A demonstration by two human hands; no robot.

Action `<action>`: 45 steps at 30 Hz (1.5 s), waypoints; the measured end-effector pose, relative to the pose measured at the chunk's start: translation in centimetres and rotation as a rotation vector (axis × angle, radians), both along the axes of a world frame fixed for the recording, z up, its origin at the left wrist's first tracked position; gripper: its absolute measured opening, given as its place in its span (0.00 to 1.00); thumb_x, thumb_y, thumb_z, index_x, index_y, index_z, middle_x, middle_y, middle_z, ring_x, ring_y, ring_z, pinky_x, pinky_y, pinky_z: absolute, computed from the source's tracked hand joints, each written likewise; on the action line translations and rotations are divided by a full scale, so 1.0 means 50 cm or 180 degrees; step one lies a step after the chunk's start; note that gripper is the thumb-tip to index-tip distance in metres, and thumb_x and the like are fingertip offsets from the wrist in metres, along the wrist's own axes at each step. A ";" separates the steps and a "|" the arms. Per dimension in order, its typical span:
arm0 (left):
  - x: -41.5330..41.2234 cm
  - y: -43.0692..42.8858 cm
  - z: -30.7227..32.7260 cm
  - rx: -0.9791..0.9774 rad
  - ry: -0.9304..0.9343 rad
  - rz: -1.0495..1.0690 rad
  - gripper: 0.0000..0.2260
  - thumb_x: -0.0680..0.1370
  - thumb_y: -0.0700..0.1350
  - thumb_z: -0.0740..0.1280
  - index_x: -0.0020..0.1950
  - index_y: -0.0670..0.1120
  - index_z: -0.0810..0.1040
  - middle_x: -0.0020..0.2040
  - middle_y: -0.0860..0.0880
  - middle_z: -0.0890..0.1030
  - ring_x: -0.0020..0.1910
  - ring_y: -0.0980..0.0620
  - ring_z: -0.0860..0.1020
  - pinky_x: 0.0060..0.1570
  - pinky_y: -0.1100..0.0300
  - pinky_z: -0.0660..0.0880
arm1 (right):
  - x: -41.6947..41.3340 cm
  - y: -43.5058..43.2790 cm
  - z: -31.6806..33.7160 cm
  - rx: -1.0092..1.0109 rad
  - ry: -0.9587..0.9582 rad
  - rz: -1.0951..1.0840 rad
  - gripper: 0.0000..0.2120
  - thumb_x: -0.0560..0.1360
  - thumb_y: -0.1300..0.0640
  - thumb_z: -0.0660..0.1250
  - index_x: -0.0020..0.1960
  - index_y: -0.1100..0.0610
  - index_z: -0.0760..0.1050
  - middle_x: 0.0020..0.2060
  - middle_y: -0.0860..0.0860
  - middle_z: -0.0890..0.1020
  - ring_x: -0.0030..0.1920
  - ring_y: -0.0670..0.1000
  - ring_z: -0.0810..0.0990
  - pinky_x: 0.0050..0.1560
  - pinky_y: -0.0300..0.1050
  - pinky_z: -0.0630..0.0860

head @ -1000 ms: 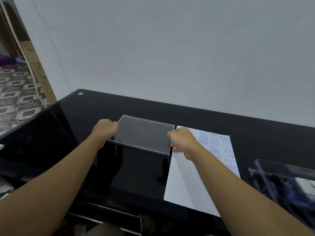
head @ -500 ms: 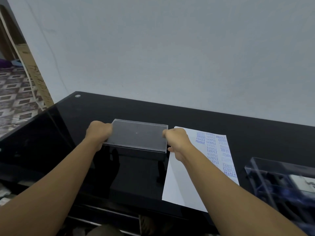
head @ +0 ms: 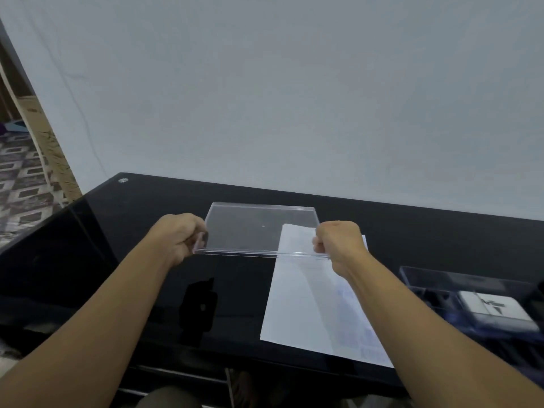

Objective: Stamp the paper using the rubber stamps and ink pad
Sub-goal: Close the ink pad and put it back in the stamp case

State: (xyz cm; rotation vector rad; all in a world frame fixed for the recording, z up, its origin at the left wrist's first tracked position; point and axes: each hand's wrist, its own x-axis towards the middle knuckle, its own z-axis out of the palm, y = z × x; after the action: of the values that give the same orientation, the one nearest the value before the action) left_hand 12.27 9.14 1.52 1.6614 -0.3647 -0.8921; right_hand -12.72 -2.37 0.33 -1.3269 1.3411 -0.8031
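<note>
A clear plastic lid (head: 250, 231) hangs above the black table, held level by both hands. My left hand (head: 179, 237) grips its left edge and my right hand (head: 338, 241) grips its right edge. Under the lid's right part lies a white sheet of paper (head: 303, 298) with blue stamp marks along its right side, partly hidden by my right forearm. A clear box (head: 471, 295) at the right holds a white block with dark print; the stamps and ink pad inside are blurred.
The glossy black table (head: 88, 260) meets a white wall at the back. Its left edge drops to a patterned floor (head: 20, 178). A round metal fitting (head: 123, 180) marks the far left corner.
Both hands have lifted the clear lid off the table and carried it to the right, so that it now hangs over the paper's top left corner.
</note>
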 end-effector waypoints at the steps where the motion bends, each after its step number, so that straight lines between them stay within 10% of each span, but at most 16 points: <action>1: -0.026 -0.003 0.006 -0.0041 -0.0026 -0.0100 0.05 0.70 0.28 0.64 0.41 0.35 0.77 0.39 0.39 0.77 0.37 0.47 0.74 0.36 0.55 0.77 | -0.027 -0.001 0.007 0.0007 -0.0041 -0.0036 0.15 0.74 0.75 0.54 0.39 0.57 0.68 0.33 0.56 0.65 0.28 0.49 0.65 0.25 0.34 0.60; 8: -0.244 -0.046 0.015 -0.0191 -0.0476 -0.0376 0.07 0.71 0.35 0.62 0.41 0.37 0.80 0.34 0.42 0.76 0.34 0.48 0.73 0.37 0.52 0.71 | -0.243 -0.013 0.039 -0.0311 0.0417 -0.0815 0.09 0.73 0.70 0.60 0.43 0.67 0.80 0.35 0.58 0.76 0.35 0.54 0.72 0.37 0.49 0.69; 20: -0.565 -0.040 -0.023 -0.0396 -0.0950 -0.0757 0.06 0.80 0.46 0.60 0.52 0.50 0.76 0.48 0.53 0.78 0.43 0.56 0.76 0.38 0.58 0.74 | -0.559 0.034 0.029 -0.0744 0.0920 -0.1220 0.07 0.69 0.65 0.59 0.34 0.57 0.71 0.31 0.55 0.66 0.37 0.53 0.62 0.36 0.49 0.59; 24: -0.638 -0.039 -0.031 -0.0344 -0.0984 -0.0983 0.05 0.79 0.45 0.60 0.50 0.49 0.74 0.43 0.52 0.79 0.39 0.53 0.77 0.41 0.53 0.78 | -0.629 0.045 0.018 -0.0595 0.1033 -0.1589 0.08 0.62 0.63 0.62 0.31 0.69 0.74 0.25 0.58 0.70 0.31 0.53 0.66 0.34 0.46 0.65; 28: -0.705 -0.053 -0.039 -0.0317 -0.1156 -0.1035 0.05 0.79 0.43 0.59 0.47 0.47 0.74 0.42 0.49 0.79 0.36 0.53 0.74 0.34 0.57 0.72 | -0.680 0.039 0.013 -0.0481 0.0975 -0.1620 0.11 0.58 0.63 0.60 0.27 0.63 0.81 0.26 0.57 0.81 0.30 0.56 0.76 0.37 0.46 0.73; 45: -0.786 -0.088 -0.092 -0.0189 -0.1281 -0.0730 0.05 0.79 0.41 0.60 0.45 0.48 0.74 0.50 0.47 0.77 0.41 0.54 0.77 0.32 0.63 0.68 | -0.742 0.006 -0.054 -0.0290 0.0642 -0.1669 0.09 0.64 0.68 0.64 0.29 0.64 0.81 0.22 0.52 0.76 0.32 0.54 0.74 0.34 0.47 0.71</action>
State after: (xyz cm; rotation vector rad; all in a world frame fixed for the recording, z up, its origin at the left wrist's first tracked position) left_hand -27.04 4.75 -3.07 1.7642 -0.8630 -0.6987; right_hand -49.84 -2.08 -2.39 -1.1580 1.8725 -1.1126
